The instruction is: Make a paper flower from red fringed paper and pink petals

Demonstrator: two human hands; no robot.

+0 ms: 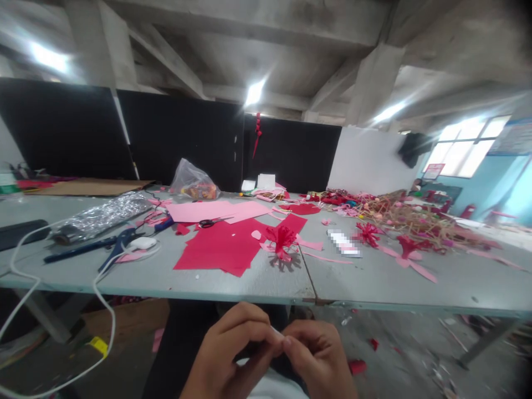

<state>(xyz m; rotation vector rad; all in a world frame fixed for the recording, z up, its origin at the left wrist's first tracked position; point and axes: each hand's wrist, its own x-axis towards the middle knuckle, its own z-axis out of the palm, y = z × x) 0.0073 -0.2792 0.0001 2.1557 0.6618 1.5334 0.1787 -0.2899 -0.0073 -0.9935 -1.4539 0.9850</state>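
Both of my hands are low in the view, below the table's front edge and over my lap. My left hand [226, 354] and my right hand [318, 354] meet fingertip to fingertip. Together they pinch a tiny pale piece [276, 333] that is too small to name. On the grey table [374, 282] straight ahead lie red paper sheets [224, 246] and a red paper flower [282, 239] with pink strips. Scissors [210, 223] rest on pink paper sheets [211, 210] further back.
A white cable [100, 293] hangs over the table's left front edge. A silver foil roll [100, 216], blue tools [118, 246] and a plastic bag [193, 183] sit at the left. A heap of sticks and red flowers [407, 221] fills the right. Scraps litter the floor [394, 349].
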